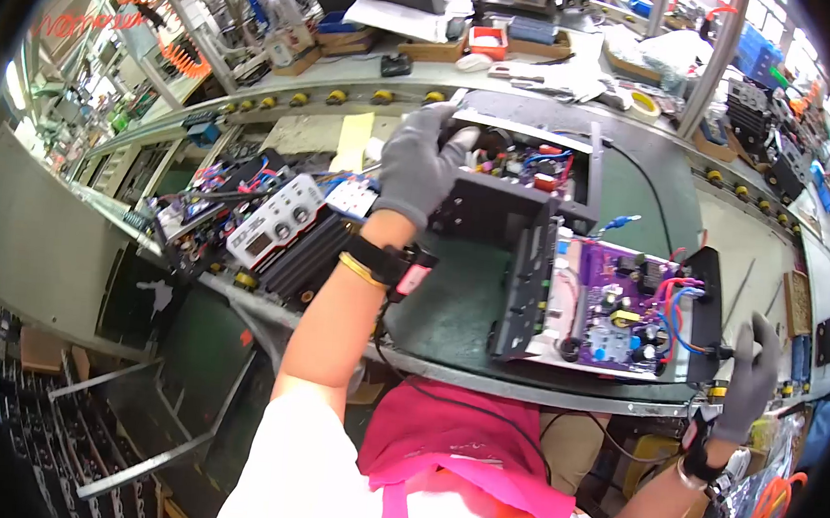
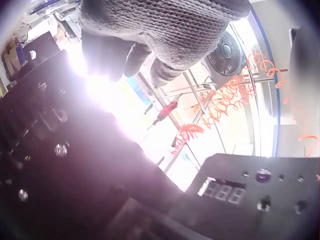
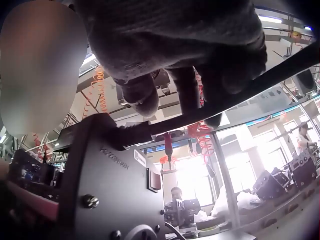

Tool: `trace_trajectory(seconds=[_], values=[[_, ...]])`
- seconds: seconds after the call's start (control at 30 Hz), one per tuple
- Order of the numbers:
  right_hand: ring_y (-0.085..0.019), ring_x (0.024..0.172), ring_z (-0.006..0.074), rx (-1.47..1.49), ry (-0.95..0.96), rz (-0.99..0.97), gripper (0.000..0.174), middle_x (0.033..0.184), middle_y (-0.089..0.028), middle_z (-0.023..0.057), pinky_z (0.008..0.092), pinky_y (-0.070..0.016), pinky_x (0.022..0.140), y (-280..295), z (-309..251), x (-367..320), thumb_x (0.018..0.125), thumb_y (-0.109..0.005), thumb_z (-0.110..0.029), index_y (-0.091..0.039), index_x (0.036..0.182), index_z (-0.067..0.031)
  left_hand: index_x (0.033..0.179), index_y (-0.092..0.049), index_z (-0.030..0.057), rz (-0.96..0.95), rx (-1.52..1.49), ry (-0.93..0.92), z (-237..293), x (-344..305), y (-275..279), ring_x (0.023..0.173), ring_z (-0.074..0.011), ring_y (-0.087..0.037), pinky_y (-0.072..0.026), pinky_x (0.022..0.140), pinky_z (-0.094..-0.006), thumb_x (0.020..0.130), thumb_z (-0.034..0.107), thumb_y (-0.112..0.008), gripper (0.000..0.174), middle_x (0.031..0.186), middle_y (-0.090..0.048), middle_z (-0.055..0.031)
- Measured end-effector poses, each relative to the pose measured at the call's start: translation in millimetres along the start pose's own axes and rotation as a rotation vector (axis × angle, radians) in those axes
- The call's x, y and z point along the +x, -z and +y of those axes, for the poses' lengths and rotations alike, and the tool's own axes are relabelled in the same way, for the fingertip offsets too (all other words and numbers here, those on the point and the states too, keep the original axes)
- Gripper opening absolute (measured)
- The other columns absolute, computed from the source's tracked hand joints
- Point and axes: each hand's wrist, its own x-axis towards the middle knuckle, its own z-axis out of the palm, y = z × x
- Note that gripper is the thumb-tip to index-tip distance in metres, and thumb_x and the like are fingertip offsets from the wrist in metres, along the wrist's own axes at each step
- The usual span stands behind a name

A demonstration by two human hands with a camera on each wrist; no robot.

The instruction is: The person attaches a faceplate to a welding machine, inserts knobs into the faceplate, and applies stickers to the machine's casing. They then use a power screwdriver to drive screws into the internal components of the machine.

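My gloved left hand [image 1: 417,168] grips the left end of a black metal chassis [image 1: 496,195], its thumb by the inner side. Wires and red parts show inside. In the left wrist view the grey glove [image 2: 165,30] is above a dark panel [image 2: 60,150]. In front of that chassis lies an open unit with a purple circuit board [image 1: 623,307]. My gloved right hand [image 1: 751,379] holds the black cable [image 3: 175,122] just outside the unit's black end panel [image 1: 707,304]. The right wrist view shows the fingers curled about this cable beside the panel with a rocker switch [image 3: 154,179].
A unit with a white knobbed front panel [image 1: 276,219] stands to the left among loose wiring. Behind the green work mat [image 1: 451,295] runs a rail with yellow rollers [image 1: 383,96]. A red bin [image 1: 488,42] and a tape roll [image 1: 643,104] lie on the back shelf.
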Motion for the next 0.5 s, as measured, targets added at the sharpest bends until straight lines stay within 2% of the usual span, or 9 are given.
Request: trace_trajectory(seconds=[0.07,0.13,0.2,0.23,0.27,0.33,0.43,0.47,0.5], values=[[-0.060,0.091,0.0312,-0.033,0.052,-0.118,0.036,0.096,-0.064,0.0201,0.0364,-0.0443,0.081,-1,-5,21,0.090,-0.055,-0.028,-0.063,0.105,0.0035,0.115,-0.058,0.0064,-0.063,0.242,-0.021,-16,13,-5,0.094,-0.0322,-0.062,-0.0481,0.083,-0.0401,0.082,0.039,-0.068,0.047,0.102,-0.064,-0.0167],[-0.059,0.086,0.0328,-0.062,0.129,-0.201,0.038,0.092,-0.063,0.0209,0.0360,-0.0442,0.079,-6,-24,33,0.088,-0.055,-0.032,-0.064,0.100,0.0031,0.118,-0.056,0.0075,-0.090,0.354,0.051,-29,19,-14,0.098,-0.0368,-0.059,-0.0462,0.086,-0.0444,0.080,0.043,-0.068,0.053,0.106,-0.062,-0.0188],[-0.060,0.080,0.0317,0.097,0.077,-0.396,0.038,0.086,-0.063,0.0193,0.0360,-0.0448,0.075,-18,-42,39,0.086,-0.057,-0.034,-0.065,0.096,0.0018,0.121,-0.054,0.0090,-0.135,0.433,0.110,-44,25,-19,0.104,-0.0373,-0.058,-0.0446,0.090,-0.0450,0.080,0.046,-0.066,0.057,0.114,-0.060,-0.0199],[-0.061,0.071,0.0307,0.008,0.005,-0.587,0.036,0.075,-0.062,0.0178,0.0369,-0.0456,0.068,-18,-45,42,0.085,-0.059,-0.034,-0.066,0.094,0.0000,0.122,-0.053,0.0096,-0.198,0.423,0.169,-50,29,-21,0.105,-0.0371,-0.058,-0.0449,0.090,-0.0445,0.080,0.048,-0.065,0.058,0.115,-0.061,-0.0201],[-0.060,0.063,0.0310,0.054,-0.036,-0.632,0.034,0.065,-0.060,0.0169,0.0381,-0.0449,0.060,-16,-48,39,0.084,-0.059,-0.033,-0.066,0.089,-0.0003,0.123,-0.052,0.0102,-0.261,0.412,0.230,-51,34,-20,0.106,-0.0370,-0.059,-0.0451,0.089,-0.0440,0.081,0.049,-0.064,0.059,0.115,-0.061,-0.0203],[-0.060,0.060,0.0314,0.117,0.019,-0.648,0.031,0.062,-0.058,0.0178,0.0389,-0.0439,0.057,-15,-42,34,0.084,-0.057,-0.030,-0.065,0.084,-0.0003,0.121,-0.053,0.0116,-0.377,0.429,0.294,-48,43,-15,0.103,-0.0361,-0.062,-0.0471,0.085,-0.0449,0.081,0.051,-0.062,0.057,0.110,-0.065,-0.0195],[-0.060,0.061,0.0322,-0.018,0.027,-0.673,0.027,0.062,-0.058,0.0183,0.0389,-0.0442,0.058,-12,-32,36,0.085,-0.054,-0.025,-0.063,0.082,-0.0004,0.116,-0.059,0.0130,-0.375,0.686,0.259,-27,48,-12,0.102,-0.0349,-0.062,-0.0477,0.084,-0.0447,0.081,0.051,-0.063,0.052,0.109,-0.065,-0.0189],[-0.059,0.061,0.0328,0.015,0.027,-0.668,0.026,0.062,-0.058,0.0185,0.0394,-0.0442,0.058,-12,-30,34,0.084,-0.053,-0.024,-0.063,0.082,-0.0003,0.116,-0.059,0.0160,-0.402,0.664,0.301,-28,49,-12,0.106,-0.0340,-0.060,-0.0450,0.090,-0.0456,0.081,0.052,-0.062,0.050,0.113,-0.063,-0.0156],[-0.059,0.061,0.0333,0.049,0.028,-0.664,0.026,0.062,-0.057,0.0187,0.0400,-0.0442,0.058,-11,-27,31,0.084,-0.052,-0.024,-0.063,0.082,-0.0003,0.117,-0.059,0.0155,-0.426,0.546,0.370,-40,49,-17,0.107,-0.0346,-0.060,-0.0448,0.090,-0.0455,0.081,0.052,-0.062,0.051,0.114,-0.063,-0.0166]])
